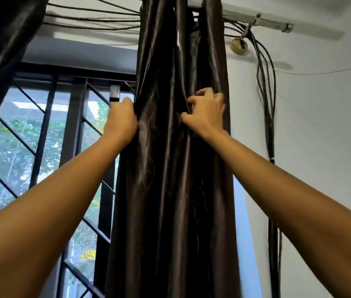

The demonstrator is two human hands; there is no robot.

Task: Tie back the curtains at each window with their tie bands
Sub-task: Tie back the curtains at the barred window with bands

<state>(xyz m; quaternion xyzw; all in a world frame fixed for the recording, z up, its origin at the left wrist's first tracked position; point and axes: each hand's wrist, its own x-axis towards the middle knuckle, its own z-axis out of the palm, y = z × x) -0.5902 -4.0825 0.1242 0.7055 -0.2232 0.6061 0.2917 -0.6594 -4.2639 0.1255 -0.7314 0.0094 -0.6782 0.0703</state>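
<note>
Hanging curtain [163, 179]: is bunching in dark folds beside the grille [41, 145].
Left hand [121, 119]: is gripping its left edge.
Right hand [206, 112]: is pinching a middle fold.

1. The left hand [121, 119] wraps the curtain [163, 179] edge; its fingers are hidden behind the cloth.
2. The right hand [205, 112] digs into a fold; its fingertips are buried there, its outer edge blurred.
3. Above and below both hands, the curtain runs off the frame.
4. Right of the right hand, cables [270, 130] are cut off at the bottom edge.
</note>
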